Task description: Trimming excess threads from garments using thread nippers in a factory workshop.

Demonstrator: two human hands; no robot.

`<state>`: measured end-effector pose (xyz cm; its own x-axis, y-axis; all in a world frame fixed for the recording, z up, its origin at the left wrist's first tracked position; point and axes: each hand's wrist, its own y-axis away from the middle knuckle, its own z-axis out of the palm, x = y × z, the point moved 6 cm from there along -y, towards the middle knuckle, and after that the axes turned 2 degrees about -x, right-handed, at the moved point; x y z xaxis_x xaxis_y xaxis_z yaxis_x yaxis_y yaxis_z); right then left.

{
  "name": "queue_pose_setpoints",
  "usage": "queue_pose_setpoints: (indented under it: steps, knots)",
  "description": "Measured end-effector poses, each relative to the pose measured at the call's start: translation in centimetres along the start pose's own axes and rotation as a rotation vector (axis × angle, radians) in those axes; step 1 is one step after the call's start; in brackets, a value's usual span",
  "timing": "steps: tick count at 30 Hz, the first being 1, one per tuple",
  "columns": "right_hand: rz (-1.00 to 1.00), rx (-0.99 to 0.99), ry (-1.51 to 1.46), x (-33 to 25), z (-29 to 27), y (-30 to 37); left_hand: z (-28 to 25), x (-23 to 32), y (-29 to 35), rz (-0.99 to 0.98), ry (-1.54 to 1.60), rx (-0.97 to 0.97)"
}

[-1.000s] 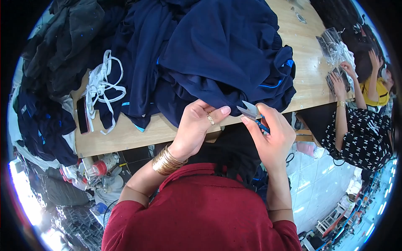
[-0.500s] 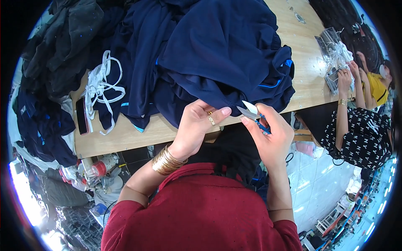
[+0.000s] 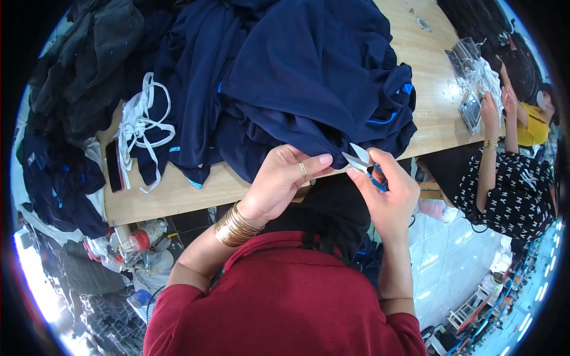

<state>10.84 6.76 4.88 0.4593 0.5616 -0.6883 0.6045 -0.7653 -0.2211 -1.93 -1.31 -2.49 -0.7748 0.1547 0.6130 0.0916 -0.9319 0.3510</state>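
Note:
A large navy blue garment (image 3: 303, 71) with bright blue trim lies heaped over the table's near edge in front of me. My left hand (image 3: 282, 181) is closed in a pinch on its lower edge, thumb on top. In my right hand (image 3: 392, 193) are thread snips (image 3: 358, 161) with blue handles. Their two pointed blades stand apart, tips toward the fabric edge just right of my left fingertips. Whether the blades touch the cloth or a thread, I cannot tell.
White cords (image 3: 139, 124) lie tangled on the wooden table (image 3: 160, 203), beside a dark phone (image 3: 114, 166). Black and navy clothes (image 3: 89, 50) pile up at the far left. To the right, co-workers' hands (image 3: 490, 110) reach toward clear plastic packaging (image 3: 471, 115).
My left hand has shifted slightly right along the garment's edge. The right hand and snips have moved a little to the right, blades still apart. The co-workers' hands have moved.

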Motion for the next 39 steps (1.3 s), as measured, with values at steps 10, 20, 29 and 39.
queue_pose_setpoints:
  steps: [10, 20, 29, 39]
  knots:
    - [-0.144, -0.040, 0.054, -1.1, -0.6, -0.5, 0.0, 1.3, 0.0, 0.175, -0.186, 0.108]
    - [0.013, 0.024, 0.000, -0.5, 0.1, 0.1, 0.9, 1.0, -0.4, 0.224, -0.070, 0.114]
    - [-0.048, 0.045, 0.056, -0.8, -0.6, 0.4, 1.4, 0.8, -0.4, 0.252, -0.098, 0.083]
    - [0.026, -0.001, -0.053, -0.5, 0.1, 0.3, 1.3, 0.5, -0.5, 0.230, -0.051, 0.063]
